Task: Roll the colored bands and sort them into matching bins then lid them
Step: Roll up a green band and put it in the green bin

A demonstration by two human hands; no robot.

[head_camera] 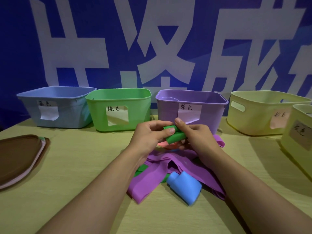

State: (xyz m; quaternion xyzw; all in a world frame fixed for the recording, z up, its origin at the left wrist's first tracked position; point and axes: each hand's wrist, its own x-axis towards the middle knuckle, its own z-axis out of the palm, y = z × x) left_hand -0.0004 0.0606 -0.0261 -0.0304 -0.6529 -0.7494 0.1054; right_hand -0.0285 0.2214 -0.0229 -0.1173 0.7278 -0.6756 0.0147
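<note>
While forearms reach forward | both hands' fingers (168,130) curl around green band (175,135), gripping it | above purple bands (152,179)

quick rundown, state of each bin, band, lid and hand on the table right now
green band: rolled, held by both hands
left hand: grips the roll
right hand: grips the roll
blue band: rolled, lying on the pile
purple bands: unrolled, heaped
blue bin: open, unlidded
green bin: open, unlidded
purple bin: open, unlidded
yellow bins: open, unlidded
lids: stacked on the table
</note>
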